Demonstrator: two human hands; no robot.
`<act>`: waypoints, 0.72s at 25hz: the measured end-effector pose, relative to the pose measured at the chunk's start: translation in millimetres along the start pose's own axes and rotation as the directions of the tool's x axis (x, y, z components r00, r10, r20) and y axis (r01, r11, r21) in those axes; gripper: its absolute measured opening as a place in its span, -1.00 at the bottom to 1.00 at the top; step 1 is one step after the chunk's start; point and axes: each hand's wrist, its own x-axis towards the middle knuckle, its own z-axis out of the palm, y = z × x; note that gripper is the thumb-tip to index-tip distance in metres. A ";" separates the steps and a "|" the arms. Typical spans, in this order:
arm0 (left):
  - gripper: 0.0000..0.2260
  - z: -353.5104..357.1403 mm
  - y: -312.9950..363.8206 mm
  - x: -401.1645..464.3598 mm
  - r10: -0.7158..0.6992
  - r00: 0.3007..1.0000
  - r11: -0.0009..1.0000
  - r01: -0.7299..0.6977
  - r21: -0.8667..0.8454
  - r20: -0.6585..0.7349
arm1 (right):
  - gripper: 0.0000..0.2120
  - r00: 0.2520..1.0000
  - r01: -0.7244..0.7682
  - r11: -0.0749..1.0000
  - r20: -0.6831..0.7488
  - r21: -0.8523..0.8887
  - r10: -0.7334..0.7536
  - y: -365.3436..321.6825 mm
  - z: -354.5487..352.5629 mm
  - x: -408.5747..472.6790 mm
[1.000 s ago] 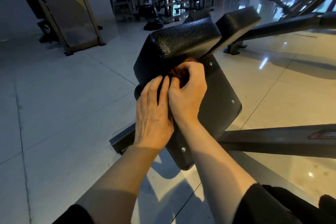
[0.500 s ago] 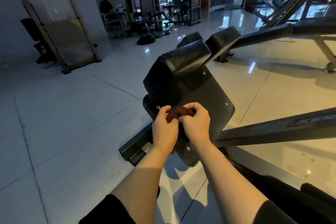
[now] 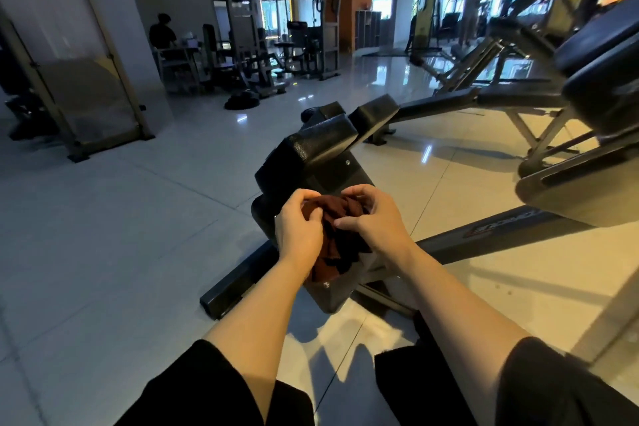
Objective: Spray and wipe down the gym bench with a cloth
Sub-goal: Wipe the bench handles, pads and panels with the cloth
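At the far left we note a tall framed panel (image 3: 86,79) standing on the tiled floor (image 3: 121,235), with weight machines (image 3: 249,55) and a seated person (image 3: 162,33) in the dim background behind it. Toward centre, we find the gym bench (image 3: 311,152), a black padded unit on a dark metal base. Our left hand (image 3: 299,228) has its fingers curled into the left side of a dark red-brown cloth (image 3: 333,245), gripping it. The cloth is bunched between both hands, in front of the lower black plate of the bench, its loose end hanging down toward the plate's bottom edge; whether it touches the plate we cannot tell. Our right hand (image 3: 375,221) grips the cloth's right side, thumb and fingers pinching the folds. Black sleeves cover both upper arms. To the right, a second bench (image 3: 484,100) stretches across the floor, and a large angled machine (image 3: 587,97) fills the right edge.
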 end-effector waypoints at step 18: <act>-0.85 88.5 249.3 -88.1 0.623 0.758 0.754 -0.517 -0.405 0.192 | -0.87 0.577 0.217 0.828 -0.617 -0.516 -0.535 -136.7 -196.5 -108.3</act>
